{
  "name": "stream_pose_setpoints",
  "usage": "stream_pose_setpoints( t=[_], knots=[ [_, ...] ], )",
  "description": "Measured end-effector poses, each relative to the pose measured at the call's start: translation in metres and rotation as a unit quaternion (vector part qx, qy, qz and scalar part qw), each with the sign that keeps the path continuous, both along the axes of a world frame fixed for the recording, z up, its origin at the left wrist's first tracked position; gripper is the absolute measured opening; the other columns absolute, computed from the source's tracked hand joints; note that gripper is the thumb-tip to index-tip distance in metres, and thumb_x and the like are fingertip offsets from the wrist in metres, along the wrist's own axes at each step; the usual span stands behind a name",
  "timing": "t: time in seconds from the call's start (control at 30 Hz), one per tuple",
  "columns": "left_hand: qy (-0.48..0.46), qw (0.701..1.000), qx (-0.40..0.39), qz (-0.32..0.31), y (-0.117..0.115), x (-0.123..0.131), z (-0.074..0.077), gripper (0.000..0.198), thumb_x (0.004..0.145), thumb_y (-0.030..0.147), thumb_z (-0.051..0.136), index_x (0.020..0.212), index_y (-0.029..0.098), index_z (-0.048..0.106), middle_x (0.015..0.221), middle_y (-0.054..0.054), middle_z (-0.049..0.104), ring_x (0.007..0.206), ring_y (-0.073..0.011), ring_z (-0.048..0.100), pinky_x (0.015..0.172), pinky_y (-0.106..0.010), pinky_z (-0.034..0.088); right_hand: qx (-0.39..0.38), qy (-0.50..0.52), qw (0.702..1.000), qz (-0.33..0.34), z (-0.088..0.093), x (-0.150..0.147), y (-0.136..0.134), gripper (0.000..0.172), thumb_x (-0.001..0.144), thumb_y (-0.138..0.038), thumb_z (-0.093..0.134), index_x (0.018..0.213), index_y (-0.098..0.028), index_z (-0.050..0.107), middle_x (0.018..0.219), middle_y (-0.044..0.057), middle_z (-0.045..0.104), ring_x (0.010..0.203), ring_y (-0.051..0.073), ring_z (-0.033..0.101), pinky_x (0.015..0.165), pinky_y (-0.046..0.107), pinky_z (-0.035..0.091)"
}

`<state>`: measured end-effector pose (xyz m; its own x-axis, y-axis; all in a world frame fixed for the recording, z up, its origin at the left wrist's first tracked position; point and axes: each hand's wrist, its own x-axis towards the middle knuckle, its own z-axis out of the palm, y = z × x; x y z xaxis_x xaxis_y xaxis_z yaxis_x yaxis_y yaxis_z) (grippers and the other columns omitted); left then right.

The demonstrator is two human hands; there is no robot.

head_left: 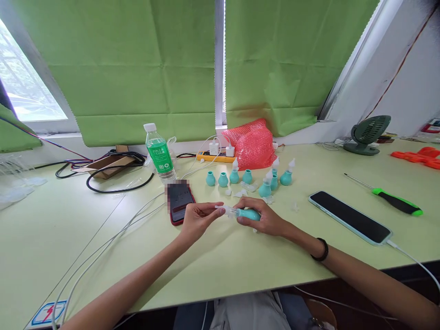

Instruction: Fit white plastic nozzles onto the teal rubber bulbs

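My right hand (263, 215) is closed around a teal squeeze bulb (250, 214), held on its side with its neck toward the left. My left hand (201, 221) pinches a translucent nozzle tip (225, 209) at the bulb's neck end. Whether the tip is fully seated on the neck is too small to tell. Beyond my hands stand several more teal bulbs. Some have an open neck, such as this bulb (211, 178); others carry a clear nozzle (291, 165). Small clear plastic parts (248, 186) lie among them.
A red-cased phone (180, 206) lies beside my left hand, with a water bottle (160, 153) behind it. Farther back are a power strip (220, 157) and red bubble wrap (252, 144). To the right lie a charging phone (350, 216), a screwdriver (395, 200) and a small fan (367, 133).
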<state>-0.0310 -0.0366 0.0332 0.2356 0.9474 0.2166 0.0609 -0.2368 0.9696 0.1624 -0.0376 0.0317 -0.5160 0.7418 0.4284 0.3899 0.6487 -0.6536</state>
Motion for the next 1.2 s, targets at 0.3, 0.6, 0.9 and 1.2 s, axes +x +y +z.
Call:
stream_pose_setpoints(
  t=[0.3,0.6,0.9,1.2],
  knots=[
    [0.177,0.921,0.344,0.042,0.003,-0.010,-0.018,0.030,0.079,0.018,0.043,0.107,0.013,0.050,0.088,-0.010,0.064,0.076,-0.0151,0.059,0.070,-0.028,0.047,-0.014,0.085,0.990,-0.112,0.000,-0.026,0.054,0.027,0.067,-0.033,0.058,0.089,-0.017,0.058,0.088,0.004,0.060,0.079,0.016,0.055,0.068,0.027,0.045],
    [0.338,0.842,0.416,-0.064,0.001,-0.006,-0.023,0.026,0.079,0.015,0.038,0.100,0.010,0.052,0.072,-0.008,0.060,0.065,-0.0144,0.054,0.057,-0.025,0.043,-0.050,0.062,0.994,-0.078,-0.026,-0.073,0.107,0.019,0.075,-0.020,0.048,0.093,-0.017,0.045,0.083,0.004,0.061,0.073,0.013,0.059,0.064,0.026,0.046],
    [0.372,0.832,0.403,-0.078,0.001,-0.007,-0.023,0.026,0.078,0.014,0.037,0.100,0.012,0.052,0.080,-0.008,0.062,0.072,-0.0152,0.055,0.063,-0.025,0.044,-0.020,0.011,0.996,-0.090,-0.011,-0.058,0.099,0.039,0.069,-0.021,0.056,0.106,-0.017,0.043,0.099,0.008,0.057,0.090,0.017,0.055,0.074,0.029,0.044],
    [0.443,0.806,0.378,-0.105,0.002,-0.004,-0.026,0.024,0.076,0.013,0.040,0.095,0.015,0.055,0.086,-0.007,0.062,0.084,-0.0173,0.052,0.071,-0.028,0.045,0.127,-0.337,0.921,-0.148,0.010,0.006,0.069,0.023,0.073,-0.010,0.044,0.093,-0.013,0.055,0.093,0.011,0.056,0.091,0.023,0.050,0.077,0.032,0.038]
  ],
)
